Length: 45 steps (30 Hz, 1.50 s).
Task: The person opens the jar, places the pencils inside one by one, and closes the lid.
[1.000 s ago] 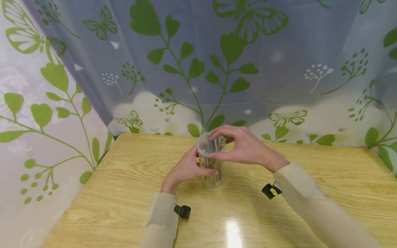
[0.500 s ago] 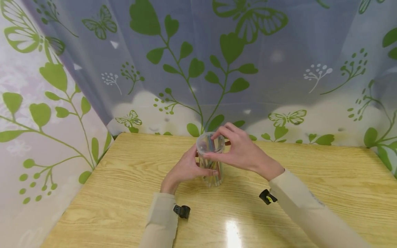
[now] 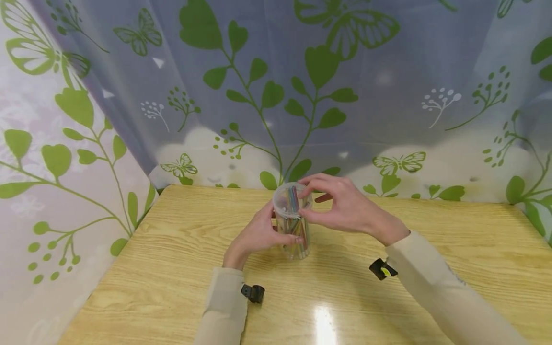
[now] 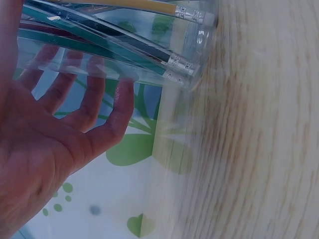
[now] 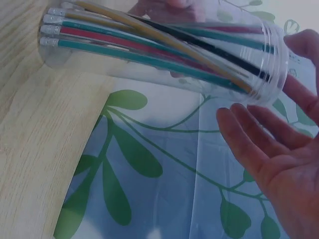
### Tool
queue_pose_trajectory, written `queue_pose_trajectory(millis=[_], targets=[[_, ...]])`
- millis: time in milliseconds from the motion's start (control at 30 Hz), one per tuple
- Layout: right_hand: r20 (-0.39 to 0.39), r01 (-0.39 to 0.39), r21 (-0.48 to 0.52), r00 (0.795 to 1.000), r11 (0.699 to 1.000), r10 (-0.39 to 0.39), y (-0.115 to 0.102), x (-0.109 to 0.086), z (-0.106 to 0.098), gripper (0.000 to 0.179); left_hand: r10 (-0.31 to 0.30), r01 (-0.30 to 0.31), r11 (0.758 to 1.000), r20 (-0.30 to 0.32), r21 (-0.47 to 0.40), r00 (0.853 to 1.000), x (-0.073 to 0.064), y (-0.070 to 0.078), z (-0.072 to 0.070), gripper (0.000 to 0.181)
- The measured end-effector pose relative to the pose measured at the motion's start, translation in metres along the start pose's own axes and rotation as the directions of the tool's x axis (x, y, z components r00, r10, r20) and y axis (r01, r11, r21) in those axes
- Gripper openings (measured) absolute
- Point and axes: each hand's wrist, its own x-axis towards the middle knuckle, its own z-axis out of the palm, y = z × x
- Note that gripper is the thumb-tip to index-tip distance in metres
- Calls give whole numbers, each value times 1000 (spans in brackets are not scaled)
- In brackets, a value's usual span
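A clear plastic jar (image 3: pixel 293 247) stands upright on the table, with several pencils (image 5: pixel 144 47) in it, eraser ends down. My left hand (image 3: pixel 257 234) grips its side, thumb across the front; in the left wrist view the fingers (image 4: pixel 92 92) curve behind the wall. At the top is a clear, ridged lid (image 5: pixel 271 64). My right hand (image 3: pixel 345 203) holds the lid's right edge between thumb and forefinger, both bent around the rim. In the right wrist view the other fingers (image 5: pixel 249 129) spread loosely beside the lid.
The wood-grain table (image 3: pixel 172 287) runs back to a blue and white curtain (image 3: pixel 388 105) printed with green leaves and butterflies. A similar pale cloth (image 3: pixel 51 191) hangs along the left side. Black wrist cameras (image 3: pixel 253 293) sit at both cuffs.
My right hand turned its thumb leftward along the rim, then swung back to the right, its fingertips now at the lid's right edge. The left hand and jar stayed put.
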Motion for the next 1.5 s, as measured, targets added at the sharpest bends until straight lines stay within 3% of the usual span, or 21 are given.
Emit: queue_pose_trajectory(millis=[133,333,467,700,1000,1133,1333,1500], targets=[[-64,27,-13,998,1000,-28,-1,1,6,20,-7,7,1000,-2,-1,1000,1,1,-1,96],[-122,56,-142,990,988,-74,-6,4,15,30,-15,15,1000,0,15,1000,1,1,-2,93],[-88,50,-200,994,979,-68,-7,3,15,36,-3,2,1000,7,15,1000,1,0,-2,93],[-48,-16,-208,999,978,6,-10,0,0,45,1,-1,1000,11,10,1000,3,-1,0,98],[46,9,-80,999,997,-5,-2,6,-7,27,-18,18,1000,1,15,1000,2,0,2,100],[-14,44,-72,999,996,-45,0,6,1,23,-12,12,1000,-9,19,1000,1,1,2,97],[-167,111,-197,975,974,-145,-2,2,17,30,10,-10,999,-10,37,1000,1,2,2,92],[-187,91,-252,972,963,-141,-6,0,20,35,8,-8,999,-7,44,1000,0,2,2,93]])
